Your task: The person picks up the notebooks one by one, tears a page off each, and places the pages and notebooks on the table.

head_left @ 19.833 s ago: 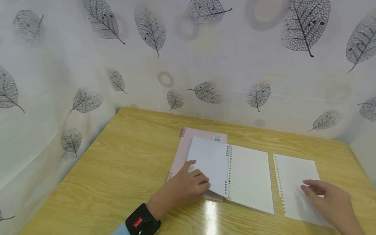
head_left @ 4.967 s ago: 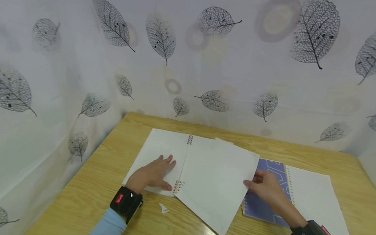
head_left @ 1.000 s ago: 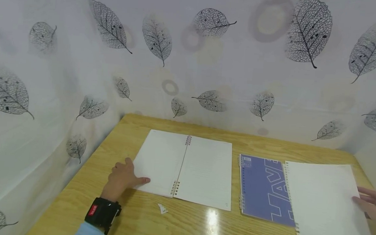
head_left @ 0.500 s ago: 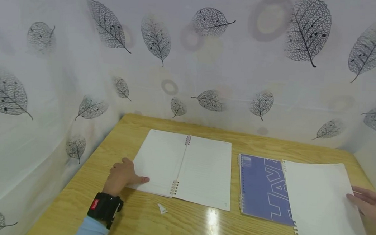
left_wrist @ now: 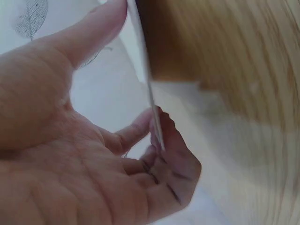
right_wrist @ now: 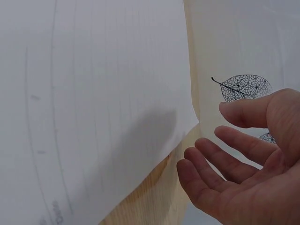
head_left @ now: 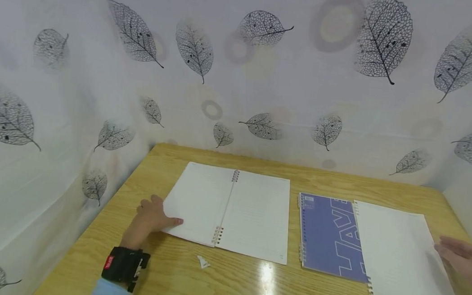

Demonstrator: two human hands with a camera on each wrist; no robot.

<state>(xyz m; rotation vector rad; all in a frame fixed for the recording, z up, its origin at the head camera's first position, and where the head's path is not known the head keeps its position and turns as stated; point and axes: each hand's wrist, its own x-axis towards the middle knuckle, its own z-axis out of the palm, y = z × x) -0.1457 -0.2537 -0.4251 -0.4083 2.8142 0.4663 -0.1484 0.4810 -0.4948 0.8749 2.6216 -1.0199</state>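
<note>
An open spiral notebook (head_left: 255,214) with white pages lies at the middle left of the table in the head view. My left hand (head_left: 147,221) grips its left edge, thumb on top of the page and fingers below; the left wrist view shows the notebook's thin edge (left_wrist: 149,77) between thumb and fingers. On the right, a loose sheet (head_left: 401,257) with torn binding holes lies partly against a blue notebook (head_left: 329,238). My right hand (head_left: 462,260) hovers at the sheet's right edge, fingers loosely bent and holding nothing; the right wrist view shows it apart from the paper (right_wrist: 103,103).
A small white paper scrap (head_left: 203,262) lies on the wooden table (head_left: 227,287) in front of the open notebook. Behind and beside the table hangs a leaf-patterned curtain (head_left: 240,84).
The notebook page turned earlier has become a loose sheet at the right. Within the last half second my right hand has released that sheet, which now lies flatter. The left hand keeps the notebook's edge.
</note>
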